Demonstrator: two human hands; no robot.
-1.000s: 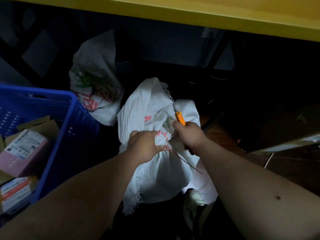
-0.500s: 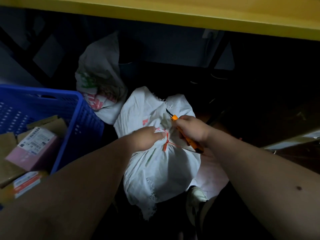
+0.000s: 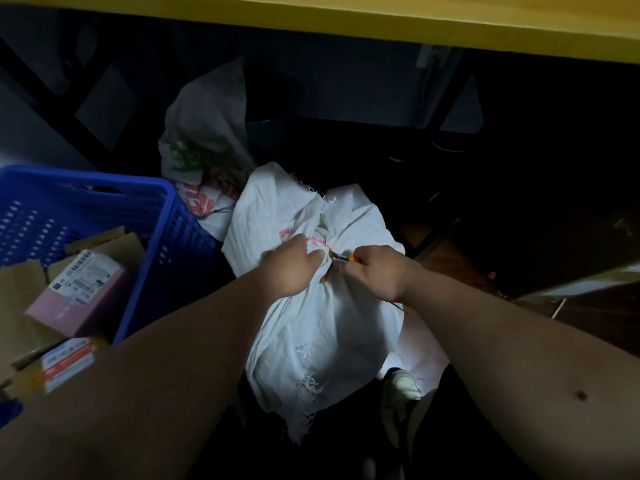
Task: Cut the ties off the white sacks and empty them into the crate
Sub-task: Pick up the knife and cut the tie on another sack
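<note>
**Under the yellow shelf: both hands at the neck of a tied sack**

Between the two forearms, a white sack (image 3: 322,327) stands upright on the dim floor, its bunched neck caught at the top. The left hand (image 3: 289,266) is clenched round the gathered fabric just below the neck, knuckles up. Touching its fingertips, a thin red tie (image 3: 320,242) wraps the neck, with a short red strand hanging down just right of the left hand.

The right hand (image 3: 375,273) faces it from the other side, fingers curled round an orange-handled cutter (image 3: 344,258). Only a bit of orange and a short metal tip show past the fingers, and the tip points at the tie, close to the left hand; whether the blade is actually touching the tie is hard to tell in this light. A dark thin line sticks out beneath the right wrist.

Below the right forearm, a pale shoe (image 3: 401,386) shows beside the sack's base.

Left of the left forearm sits a blue crate (image 3: 162,237) with perforated walls, holding cardboard boxes and a pink labelled parcel (image 3: 78,292).

Beyond the hands, a second sack (image 3: 204,143) with green and red print leans just behind the first, near the crate's far corner. Farther still, a yellow shelf edge (image 3: 381,22) runs across the top of the view.
</note>
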